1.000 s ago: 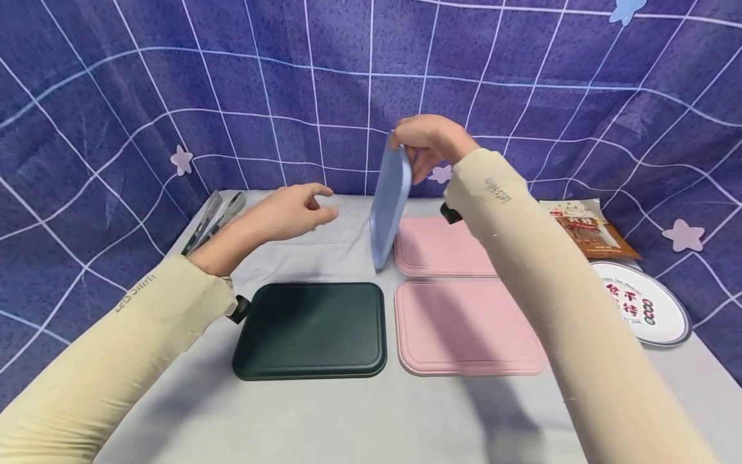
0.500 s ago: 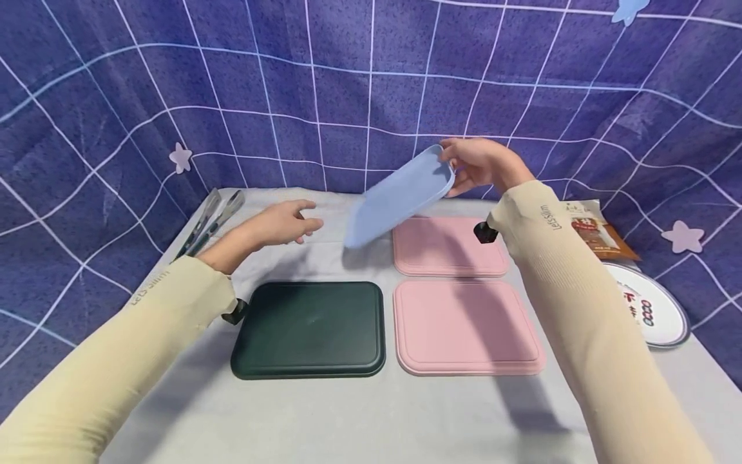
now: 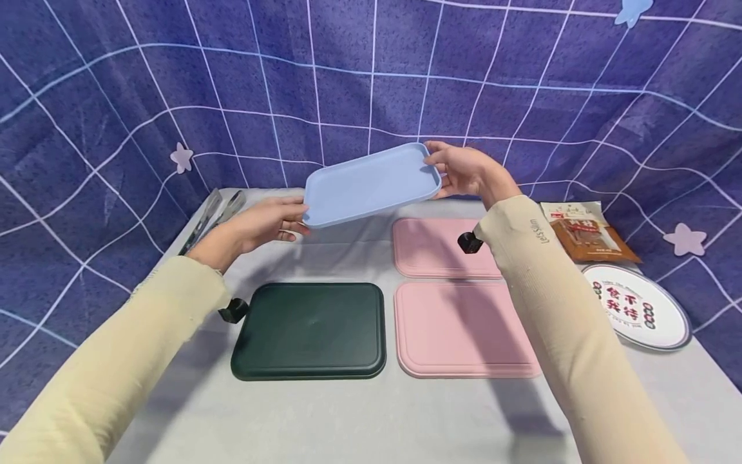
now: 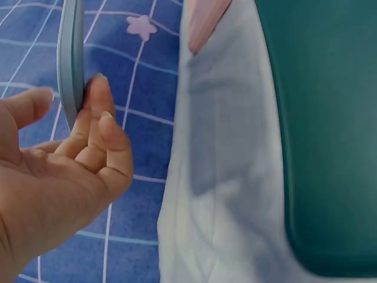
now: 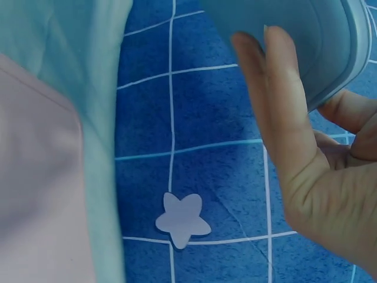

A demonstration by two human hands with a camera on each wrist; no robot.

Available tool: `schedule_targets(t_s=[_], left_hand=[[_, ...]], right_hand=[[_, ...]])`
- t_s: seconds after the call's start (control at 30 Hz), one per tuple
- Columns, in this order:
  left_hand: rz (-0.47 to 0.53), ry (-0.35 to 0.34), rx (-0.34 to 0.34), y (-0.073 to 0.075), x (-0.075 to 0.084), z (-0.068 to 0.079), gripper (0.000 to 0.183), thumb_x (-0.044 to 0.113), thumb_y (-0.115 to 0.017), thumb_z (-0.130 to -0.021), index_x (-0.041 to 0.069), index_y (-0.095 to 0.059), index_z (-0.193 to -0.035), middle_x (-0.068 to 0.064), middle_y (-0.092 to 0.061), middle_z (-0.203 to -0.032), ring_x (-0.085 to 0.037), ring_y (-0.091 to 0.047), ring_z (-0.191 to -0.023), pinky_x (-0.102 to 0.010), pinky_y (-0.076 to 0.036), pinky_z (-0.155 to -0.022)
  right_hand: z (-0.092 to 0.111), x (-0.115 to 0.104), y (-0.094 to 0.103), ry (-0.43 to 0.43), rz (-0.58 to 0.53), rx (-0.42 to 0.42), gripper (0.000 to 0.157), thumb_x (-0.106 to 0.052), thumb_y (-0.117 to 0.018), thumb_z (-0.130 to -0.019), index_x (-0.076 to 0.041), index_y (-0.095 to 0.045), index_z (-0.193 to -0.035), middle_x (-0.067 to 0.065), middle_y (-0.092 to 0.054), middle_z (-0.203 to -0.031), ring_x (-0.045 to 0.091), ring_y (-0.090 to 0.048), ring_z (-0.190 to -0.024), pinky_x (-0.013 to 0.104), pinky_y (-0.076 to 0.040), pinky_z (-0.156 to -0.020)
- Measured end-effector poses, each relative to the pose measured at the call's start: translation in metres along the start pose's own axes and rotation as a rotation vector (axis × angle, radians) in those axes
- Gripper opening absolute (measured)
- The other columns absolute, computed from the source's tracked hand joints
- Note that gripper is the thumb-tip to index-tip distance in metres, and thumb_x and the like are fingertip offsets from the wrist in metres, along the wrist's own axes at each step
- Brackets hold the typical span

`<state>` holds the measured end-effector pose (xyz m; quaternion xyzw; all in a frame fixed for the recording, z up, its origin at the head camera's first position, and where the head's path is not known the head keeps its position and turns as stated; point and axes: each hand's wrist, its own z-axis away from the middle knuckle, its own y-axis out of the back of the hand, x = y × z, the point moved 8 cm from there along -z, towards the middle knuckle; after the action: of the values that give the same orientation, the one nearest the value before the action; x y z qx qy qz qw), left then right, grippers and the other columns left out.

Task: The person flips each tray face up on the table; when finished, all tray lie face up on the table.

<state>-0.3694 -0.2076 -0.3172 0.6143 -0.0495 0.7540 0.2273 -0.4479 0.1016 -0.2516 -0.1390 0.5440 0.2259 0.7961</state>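
A light blue shallow tray [image 3: 371, 183] is held up above the back of the table, its right end higher than its left. My right hand [image 3: 466, 169] grips the right end, thumb on the rim and fingers spread behind the underside in the right wrist view. At the lower left corner is my left hand [image 3: 263, 225]. In the left wrist view its fingers [image 4: 100, 97] touch the underside of the tray [image 4: 72, 59], while the thumb stands a little off the other face.
On the white cloth lie a dark green rectangular tray [image 3: 310, 332] and two pink ones [image 3: 464, 328], flat faces up. At right are a white printed plate [image 3: 661, 312] and a brown snack packet [image 3: 597, 238]. Tongs [image 3: 214, 209] lie back left, before a blue grid curtain [image 3: 342, 84].
The blue tray has swung from nearly upright to a more level tilt and moved left and up. My left hand has come to its left corner; the right hand keeps its grip.
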Motion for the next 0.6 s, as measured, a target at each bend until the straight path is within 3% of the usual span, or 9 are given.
schedule_targets(t_s=[0.2, 0.37, 0.5, 0.6], left_hand=[[0.011, -0.026, -0.038, 0.013, 0.008, 0.014, 0.062, 0.026, -0.048, -0.107, 0.017, -0.02, -0.161, 0.013, -0.068, -0.103, -0.008, -0.066, -0.096, -0.028, -0.049, -0.081], [0.016, -0.003, -0.013, 0.031, 0.002, 0.023, 0.069, 0.028, -0.05, -0.106, 0.025, -0.01, -0.163, 0.009, -0.067, -0.096, -0.008, -0.065, -0.088, -0.027, -0.051, -0.078], [0.022, 0.003, -0.001, 0.04, -0.005, 0.028, 0.072, 0.027, -0.051, -0.106, 0.028, -0.006, -0.163, 0.008, -0.068, -0.092, -0.009, -0.065, -0.084, -0.028, -0.051, -0.078], [0.023, -0.007, 0.017, 0.045, -0.006, 0.031, 0.075, 0.026, -0.052, -0.105, 0.027, -0.004, -0.163, 0.009, -0.069, -0.09, -0.008, -0.065, -0.083, -0.027, -0.051, -0.078]], right_hand=[[0.0, 0.006, -0.006, 0.023, -0.038, -0.064, 0.071, -0.017, -0.044, -0.107, -0.038, -0.004, -0.161, 0.003, -0.07, -0.1, 0.02, -0.072, -0.071, 0.035, -0.061, -0.065], [0.001, 0.014, -0.015, 0.022, 0.01, -0.171, 0.081, -0.01, -0.048, -0.105, -0.044, 0.001, -0.16, 0.007, -0.065, -0.116, 0.023, -0.074, -0.082, 0.036, -0.061, -0.064], [-0.001, 0.019, -0.022, 0.048, 0.014, -0.204, 0.086, -0.005, -0.051, -0.103, -0.045, -0.001, -0.16, 0.016, -0.052, -0.139, 0.023, -0.075, -0.085, 0.035, -0.061, -0.064], [-0.005, 0.02, -0.024, 0.088, -0.016, -0.179, 0.085, -0.004, -0.054, -0.102, -0.043, -0.006, -0.16, 0.018, -0.04, -0.151, 0.022, -0.075, -0.082, 0.033, -0.06, -0.061]])
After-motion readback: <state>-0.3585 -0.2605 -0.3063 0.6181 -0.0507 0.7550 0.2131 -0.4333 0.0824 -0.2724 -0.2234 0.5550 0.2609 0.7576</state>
